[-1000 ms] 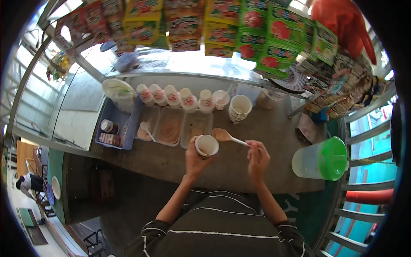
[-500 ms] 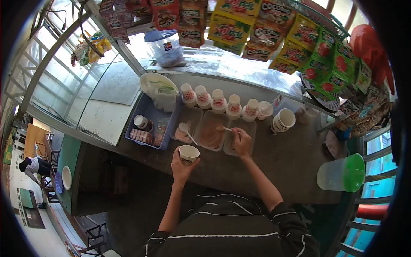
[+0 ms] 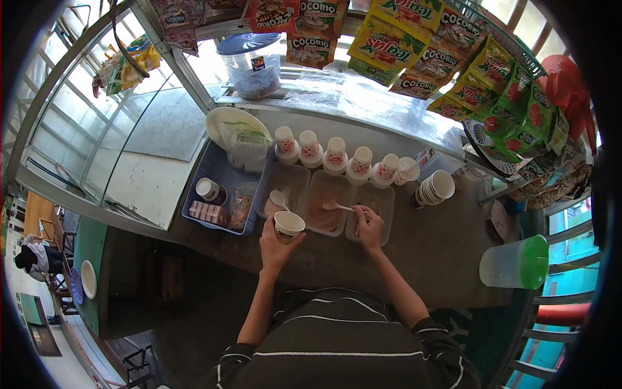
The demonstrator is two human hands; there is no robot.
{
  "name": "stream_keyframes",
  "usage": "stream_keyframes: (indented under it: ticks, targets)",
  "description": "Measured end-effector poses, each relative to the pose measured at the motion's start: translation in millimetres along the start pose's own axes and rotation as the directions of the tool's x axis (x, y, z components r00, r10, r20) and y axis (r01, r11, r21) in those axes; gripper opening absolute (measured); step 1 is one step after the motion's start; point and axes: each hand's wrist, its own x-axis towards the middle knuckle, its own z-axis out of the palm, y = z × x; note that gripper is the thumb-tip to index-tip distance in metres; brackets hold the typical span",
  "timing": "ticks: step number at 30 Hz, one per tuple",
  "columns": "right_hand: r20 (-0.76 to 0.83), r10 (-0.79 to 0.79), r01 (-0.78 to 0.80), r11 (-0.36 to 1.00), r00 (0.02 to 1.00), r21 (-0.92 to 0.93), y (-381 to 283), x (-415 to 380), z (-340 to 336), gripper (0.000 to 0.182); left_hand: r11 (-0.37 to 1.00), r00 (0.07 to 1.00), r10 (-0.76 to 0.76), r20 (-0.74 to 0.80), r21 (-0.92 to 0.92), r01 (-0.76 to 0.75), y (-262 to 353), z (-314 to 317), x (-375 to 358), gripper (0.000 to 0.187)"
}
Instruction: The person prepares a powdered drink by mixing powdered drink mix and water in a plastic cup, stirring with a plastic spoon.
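Head-worn view, facing forward, down over counter

The left hand grips a paper cup; the right hand holds a spoon over the middle container.

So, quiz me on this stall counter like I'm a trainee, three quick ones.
1. The left hand holds: A) a red pouch, B) a white paper cup, C) a green lid?
2. True or false: the clear plastic container with a green lid is right of the blue plastic basket.
3. Fill in: the white-handled spoon in the right hand reaches over the ____ of three clear plastic tubs.
Key: 1 B; 2 true; 3 middle.
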Motion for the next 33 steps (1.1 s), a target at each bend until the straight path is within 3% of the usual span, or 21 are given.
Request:
stream_keyframes:
  ticks: [5,10,13,17,19,22,33]
  targets:
    - [-0.041,0.081,-0.076,0.991,0.996,0.114,-2.9,-1.5,1.5,0.025,0.998,0.994,0.048,0.094,-0.035,-0.045,-1.3,-0.2,16.2,0.077]
    - [-0.038,0.131,-0.115,0.95,0.991,0.289,-4.6,-2.2,-3.0,0.027,0.994,0.978,-0.012,0.208,0.112,-0.012,4.6,2.4,28.2,0.082]
    - [-0.051,0.148,-0.125,0.944,0.988,0.305,-12.3,-0.8,-6.5,0.027,0.985,0.968,-0.012,0.251,0.17,-0.032,3.7,8.8,29.7,0.084]
    - [-0.046,0.129,-0.108,0.944,0.991,0.312,-15.9,-1.3,-9.0,0.028,0.984,0.957,-0.025,0.291,0.177,-0.028,6.7,13.1,29.5,0.086]
    - [-0.076,0.061,-0.053,0.994,0.995,0.098,-17.9,-3.0,-7.7,0.026,0.987,0.952,-0.033,0.304,0.162,-0.017,4.8,15.2,27.8,0.087]
    - [-0.077,0.029,-0.032,0.999,0.997,-0.029,-10.0,-0.6,-6.6,0.025,0.987,0.956,-0.025,0.292,0.157,-0.022,6.4,14.7,23.8,0.087]
    - [-0.04,0.11,-0.102,0.983,0.993,0.155,-3.7,1.5,-9.7,0.026,0.986,0.961,-0.042,0.272,0.168,-0.004,4.4,10.2,16.7,0.089]
